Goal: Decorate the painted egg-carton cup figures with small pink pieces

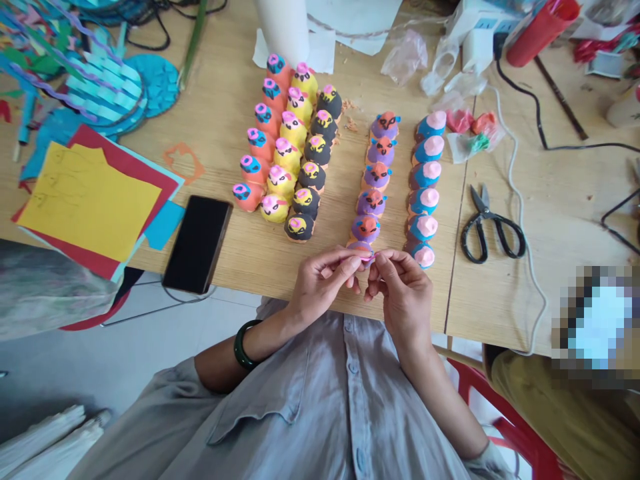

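My left hand (324, 280) and my right hand (403, 287) meet at the table's near edge, both pinching a small pink clay piece (371, 256). They hover over the nearest purple clay figure (361, 249), partly hidden by my fingers. It ends a row of purple and orange figures (376, 177). A row of blue figures with pink tops (427, 188) runs just right of it. Three rows of orange, yellow and black figures (290, 150) stand to the left. A dark green bangle sits on my left wrist.
Black scissors (490, 227) lie to the right, a black phone (198, 243) to the left by stacked coloured paper (90, 200). Plastic bags with clay (470, 127) and cables are at the back right. Another person sits at the lower right (575, 407).
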Motion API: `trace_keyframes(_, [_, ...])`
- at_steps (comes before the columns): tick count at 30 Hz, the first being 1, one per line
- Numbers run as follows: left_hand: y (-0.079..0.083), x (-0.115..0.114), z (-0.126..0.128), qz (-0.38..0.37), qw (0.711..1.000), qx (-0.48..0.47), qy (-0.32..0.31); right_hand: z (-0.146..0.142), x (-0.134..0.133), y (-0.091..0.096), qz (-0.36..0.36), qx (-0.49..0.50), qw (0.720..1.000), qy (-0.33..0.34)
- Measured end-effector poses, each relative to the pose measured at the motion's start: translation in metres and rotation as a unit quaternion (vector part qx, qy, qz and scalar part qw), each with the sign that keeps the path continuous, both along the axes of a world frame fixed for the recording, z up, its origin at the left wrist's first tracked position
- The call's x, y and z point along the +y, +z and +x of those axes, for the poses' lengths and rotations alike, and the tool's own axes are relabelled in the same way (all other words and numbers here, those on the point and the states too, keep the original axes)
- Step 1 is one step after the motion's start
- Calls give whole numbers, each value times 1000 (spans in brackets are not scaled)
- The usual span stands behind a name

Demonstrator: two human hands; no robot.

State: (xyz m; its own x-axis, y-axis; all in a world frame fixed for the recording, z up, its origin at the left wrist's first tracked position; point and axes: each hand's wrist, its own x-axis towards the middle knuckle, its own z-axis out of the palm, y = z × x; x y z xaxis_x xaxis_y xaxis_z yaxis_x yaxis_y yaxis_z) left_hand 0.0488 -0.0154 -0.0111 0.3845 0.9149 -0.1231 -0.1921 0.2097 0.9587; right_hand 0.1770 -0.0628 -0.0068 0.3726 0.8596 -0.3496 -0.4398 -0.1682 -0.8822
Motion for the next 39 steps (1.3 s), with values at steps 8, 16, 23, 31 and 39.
trace_keyframes(8, [4,2,-3,-6,996,81,-45,2,-9,-3,79,-391,917,22])
trace_keyframes(16, [5,6,-6,-9,991,106,-76,9,-10,-6,138,-485,859,87])
trace_keyframes(23, [7,10,-7,-63,989,91,-95,12,-10,-5,129,-470,866,109])
trace_keyframes(31, [2,9,-4,-126,990,36,-53,9,-10,-2,42,-305,950,49])
trace_keyframes(39, [0,4,-3,-38,997,51,-32,4,-4,8,-11,-133,990,54])
